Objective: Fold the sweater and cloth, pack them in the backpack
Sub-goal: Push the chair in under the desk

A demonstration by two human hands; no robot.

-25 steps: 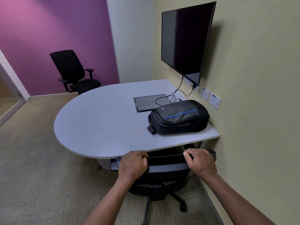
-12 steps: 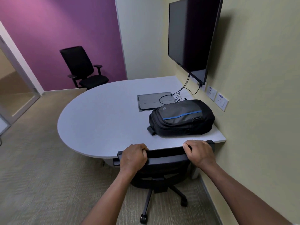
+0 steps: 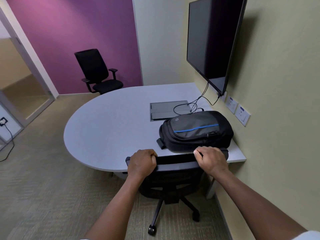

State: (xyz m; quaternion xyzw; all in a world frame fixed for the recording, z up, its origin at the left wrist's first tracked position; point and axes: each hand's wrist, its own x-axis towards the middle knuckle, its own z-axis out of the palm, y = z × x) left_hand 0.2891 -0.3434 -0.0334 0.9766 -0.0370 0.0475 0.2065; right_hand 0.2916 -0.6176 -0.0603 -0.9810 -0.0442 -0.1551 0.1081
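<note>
A black backpack [image 3: 195,131] with a blue stripe lies flat and zipped on the near right part of the grey table [image 3: 107,129]. No sweater or cloth is in view. In front of the table stands a black office chair [image 3: 174,181]. My left hand [image 3: 142,162] grips the left end of its backrest top, and my right hand [image 3: 212,160] grips the right end, just in front of the backpack.
A wall-mounted screen [image 3: 213,42] hangs above the table's far right, with cables [image 3: 195,104] running to a grey floor-box lid [image 3: 166,110] set in the tabletop. A second black chair [image 3: 98,73] stands by the purple wall. Carpet lies open to the left.
The chair, held in both hands, has rolled closer to the table edge, its backrest top now overlapping the tabletop. My view has shifted right and nearer.
</note>
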